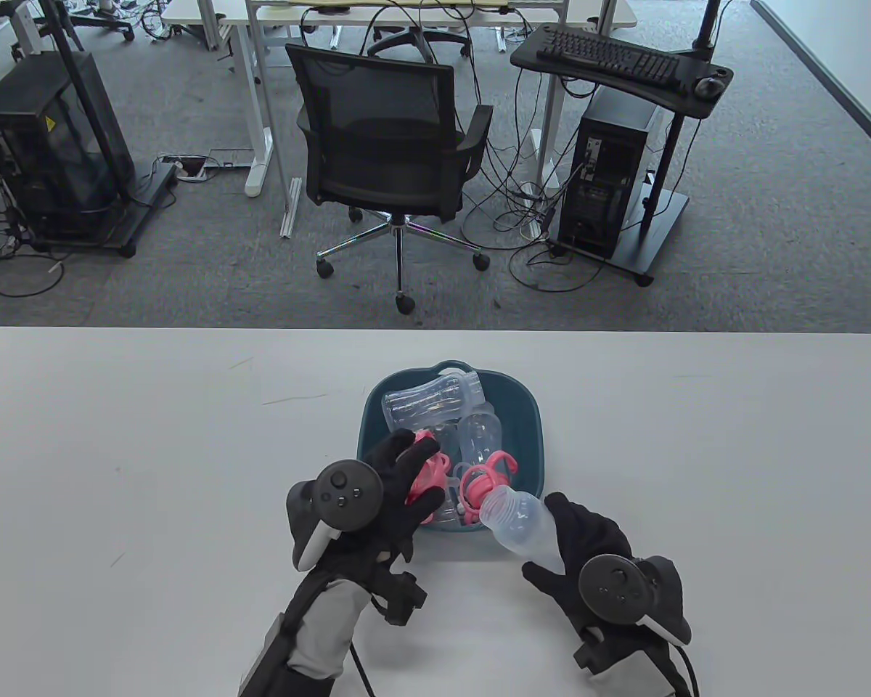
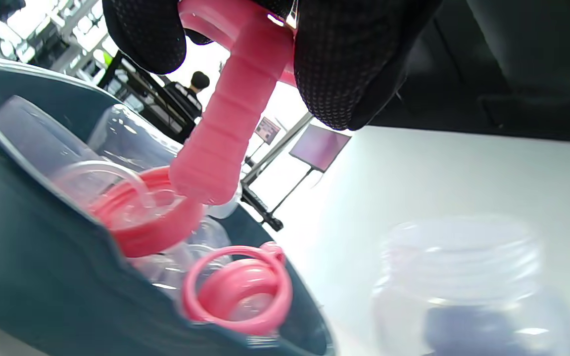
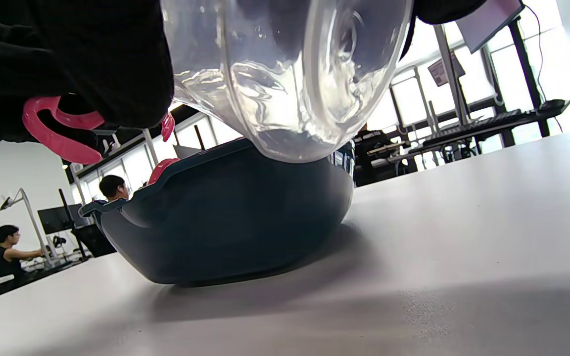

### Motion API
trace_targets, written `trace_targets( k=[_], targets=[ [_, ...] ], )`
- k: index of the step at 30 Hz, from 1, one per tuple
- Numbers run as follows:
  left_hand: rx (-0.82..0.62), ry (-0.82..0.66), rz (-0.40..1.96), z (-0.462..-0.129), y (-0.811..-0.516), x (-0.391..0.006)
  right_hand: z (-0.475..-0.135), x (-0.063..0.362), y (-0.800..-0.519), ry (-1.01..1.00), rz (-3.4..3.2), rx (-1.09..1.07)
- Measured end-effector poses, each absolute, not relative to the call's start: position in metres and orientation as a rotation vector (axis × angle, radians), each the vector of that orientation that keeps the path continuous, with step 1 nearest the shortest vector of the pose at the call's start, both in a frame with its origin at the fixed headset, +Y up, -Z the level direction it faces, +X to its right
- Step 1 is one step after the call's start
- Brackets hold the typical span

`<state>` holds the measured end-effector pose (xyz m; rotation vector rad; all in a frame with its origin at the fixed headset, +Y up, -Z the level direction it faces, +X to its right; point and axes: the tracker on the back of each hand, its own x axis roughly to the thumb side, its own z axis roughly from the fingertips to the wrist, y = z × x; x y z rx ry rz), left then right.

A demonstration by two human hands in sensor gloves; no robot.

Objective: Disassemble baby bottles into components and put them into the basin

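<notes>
A dark teal basin (image 1: 528,425) sits mid-table, holding clear bottle bodies (image 1: 428,398) and pink parts (image 1: 479,483). My left hand (image 1: 406,472) hovers over the basin's near-left corner and pinches a pink handled collar (image 1: 427,475); in the left wrist view its ribbed pink handle (image 2: 225,133) hangs from my fingers above a pink cap (image 2: 146,217) and a pink ring (image 2: 238,289) in the basin (image 2: 42,277). My right hand (image 1: 573,541) grips a clear bottle body (image 1: 519,526) just off the basin's near-right corner, open mouth toward the basin. The bottle (image 3: 285,74) fills the right wrist view.
The white table (image 1: 152,450) stretches wide on both sides of the basin. Beyond its far edge stand an office chair (image 1: 388,145), a computer tower (image 1: 610,189) and a keyboard stand. People sit at desks in the wrist views' background.
</notes>
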<state>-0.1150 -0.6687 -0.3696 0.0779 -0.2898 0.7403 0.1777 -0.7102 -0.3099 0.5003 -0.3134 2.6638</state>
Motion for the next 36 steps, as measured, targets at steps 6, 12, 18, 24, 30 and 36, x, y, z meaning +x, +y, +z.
trace_targets(
  k=[6,12,18,24,30,36],
  targets=[
    [0.085,-0.241,0.624,-0.375,-0.683,-0.116,-0.310,0.178,-0.710,-0.312,2.662,0.502],
    [0.082,-0.214,0.612,-0.379,-0.692,-0.116,-0.310,0.177,-0.711,-0.305,2.664,0.507],
    [0.088,-0.145,0.604,-0.383,-0.699,-0.123,-0.310,0.176,-0.711,-0.304,2.663,0.507],
    [0.052,-0.112,0.606,-0.388,-0.710,-0.127,-0.310,0.176,-0.712,-0.298,2.665,0.507],
    [0.031,-0.118,0.617,-0.387,-0.708,-0.130,-0.310,0.176,-0.711,-0.293,2.664,0.503],
    [0.059,-0.090,0.660,-0.381,-0.694,-0.144,-0.310,0.178,-0.710,-0.306,2.651,0.490]
  ],
)
